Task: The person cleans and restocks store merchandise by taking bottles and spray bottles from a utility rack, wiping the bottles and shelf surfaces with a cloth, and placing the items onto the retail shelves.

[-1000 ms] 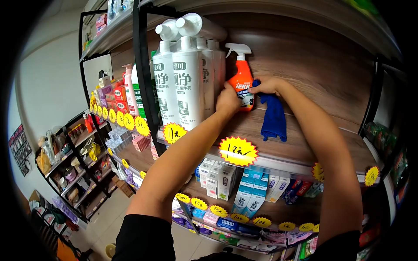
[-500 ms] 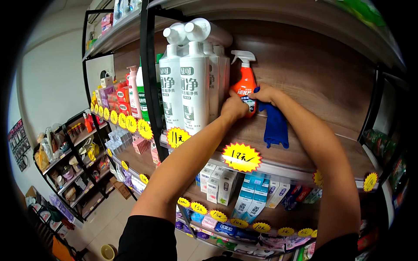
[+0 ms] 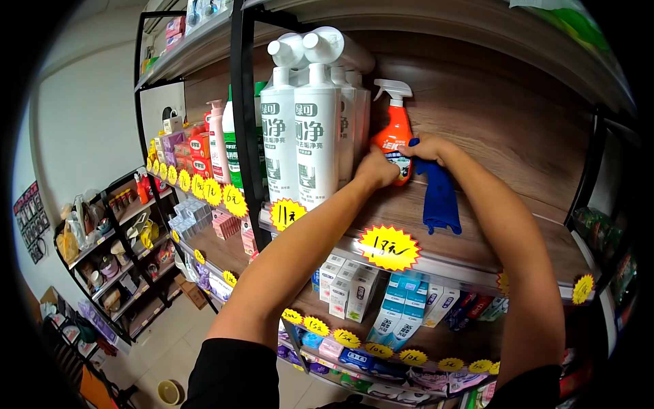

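Note:
An orange-red spray bottle (image 3: 397,127) with a white trigger head stands upright on the shelf, beside a group of tall white bottles (image 3: 317,140). My left hand (image 3: 377,169) is closed on its lower left side, partly covering the label. At the bottle's right side, my right hand (image 3: 432,148) pinches a dark blue cloth (image 3: 441,203) whose lower part hangs down to the shelf board. Some of the cloth is bunched under my right fingers against the bottle.
A yellow price tag (image 3: 388,248) is fixed to the front edge of the wooden shelf (image 3: 524,238). Boxed goods (image 3: 398,310) fill part of the shelf below. A black upright post (image 3: 246,123) stands left of the white bottles. More shelving (image 3: 139,262) stands farther left.
The view has shifted slightly, so the shelf goods appear farther right. My hands remain at the spray bottle, and the blue cloth still hangs from my right hand.

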Demonstrator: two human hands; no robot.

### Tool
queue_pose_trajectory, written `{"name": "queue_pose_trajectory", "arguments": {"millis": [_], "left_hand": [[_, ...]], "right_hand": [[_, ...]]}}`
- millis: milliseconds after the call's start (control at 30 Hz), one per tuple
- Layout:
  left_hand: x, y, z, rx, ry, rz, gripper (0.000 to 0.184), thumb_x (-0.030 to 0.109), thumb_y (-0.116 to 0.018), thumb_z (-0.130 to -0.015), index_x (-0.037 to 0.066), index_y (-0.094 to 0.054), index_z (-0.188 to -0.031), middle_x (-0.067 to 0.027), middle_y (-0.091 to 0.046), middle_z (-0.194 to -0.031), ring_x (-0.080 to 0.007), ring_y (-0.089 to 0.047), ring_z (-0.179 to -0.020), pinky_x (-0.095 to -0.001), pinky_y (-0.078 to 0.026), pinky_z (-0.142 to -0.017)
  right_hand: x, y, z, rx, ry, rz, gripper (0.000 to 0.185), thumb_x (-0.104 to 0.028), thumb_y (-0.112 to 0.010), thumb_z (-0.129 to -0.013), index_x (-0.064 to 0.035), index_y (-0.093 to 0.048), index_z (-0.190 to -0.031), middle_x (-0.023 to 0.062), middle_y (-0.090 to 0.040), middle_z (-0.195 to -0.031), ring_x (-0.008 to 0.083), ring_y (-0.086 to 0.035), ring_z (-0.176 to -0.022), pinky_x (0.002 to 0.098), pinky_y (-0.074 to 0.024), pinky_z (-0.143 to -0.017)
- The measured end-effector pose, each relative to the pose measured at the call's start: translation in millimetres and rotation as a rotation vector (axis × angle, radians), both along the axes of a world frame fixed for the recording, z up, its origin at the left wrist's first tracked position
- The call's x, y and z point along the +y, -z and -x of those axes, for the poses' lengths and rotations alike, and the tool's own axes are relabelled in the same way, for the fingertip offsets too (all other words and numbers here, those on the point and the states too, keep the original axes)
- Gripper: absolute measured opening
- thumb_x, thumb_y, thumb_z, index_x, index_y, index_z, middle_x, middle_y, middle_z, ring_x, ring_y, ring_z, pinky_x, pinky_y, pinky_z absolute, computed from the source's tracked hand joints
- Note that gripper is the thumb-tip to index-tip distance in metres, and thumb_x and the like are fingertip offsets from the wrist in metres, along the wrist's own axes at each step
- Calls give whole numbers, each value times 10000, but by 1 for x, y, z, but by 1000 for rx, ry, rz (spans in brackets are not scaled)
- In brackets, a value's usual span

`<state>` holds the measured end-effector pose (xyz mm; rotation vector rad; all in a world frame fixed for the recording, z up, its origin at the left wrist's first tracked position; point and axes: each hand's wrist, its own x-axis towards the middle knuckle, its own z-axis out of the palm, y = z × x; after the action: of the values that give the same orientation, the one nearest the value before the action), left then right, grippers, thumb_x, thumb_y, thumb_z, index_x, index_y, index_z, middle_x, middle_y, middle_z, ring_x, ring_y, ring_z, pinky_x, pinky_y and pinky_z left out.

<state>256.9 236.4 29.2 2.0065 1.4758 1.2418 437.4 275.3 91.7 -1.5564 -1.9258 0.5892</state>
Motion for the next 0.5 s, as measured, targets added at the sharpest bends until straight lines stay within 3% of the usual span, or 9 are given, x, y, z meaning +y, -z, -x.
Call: {"name": "queue_pose_trajectory", "arguments": {"millis": [33, 267, 333, 400, 500], "left_hand": [[0, -2, -1, -1, -1, -1, 734, 213, -691, -727, -103, -402, -1323, -319, -621, -1223, -414, -607, -1187, -424, -486, -1010], [7, -3, -10, 118, 11, 95, 833, 277, -681, -761, -124, -324, -1399, -324, -532, -1359, -412, -561, -1253, -404, -459, -1050], [8, -1, -11, 96, 29, 96, 864, 291, -684, -765, -127, -301, -1416, -325, -512, -1384, -411, -551, -1266, -401, -451, -1060], [9, 1, -12, 139, -21, 67, 923, 303, -694, -759, -142, -247, -1434, -332, -511, -1380, -409, -553, -1264, -399, -448, -1063], [5, 1, -7, 94, 17, 59, 865, 299, -699, -749, -138, -339, -1402, -330, -551, -1334, -418, -567, -1244, -401, -460, -1041]], "right_hand": [[1, 0, 0, 10, 0, -7, 574, -379, -834, -810, 56, -681, -1152, 179, -706, -1084, 268, -675, -915, 415, -541, -816], [6, 7, -1, -48, -1, -155, 556, -380, -862, -764, 38, -710, -1099, 178, -724, -1035, 257, -682, -893, 390, -535, -810], [-5, 3, 2, -117, 18, -188, 556, -355, -838, -810, 68, -655, -1120, 157, -707, -997, 226, -660, -828, 383, -548, -706], [0, 7, 1, -185, 87, -276, 585, -388, -850, -791, 68, -661, -1104, 160, -709, -970, 228, -657, -841, 393, -543, -754], [4, 7, -4, -158, 27, -215, 613, -405, -860, -774, 66, -659, -1111, 168, -709, -980, 232, -658, -835, 390, -542, -757]]}}
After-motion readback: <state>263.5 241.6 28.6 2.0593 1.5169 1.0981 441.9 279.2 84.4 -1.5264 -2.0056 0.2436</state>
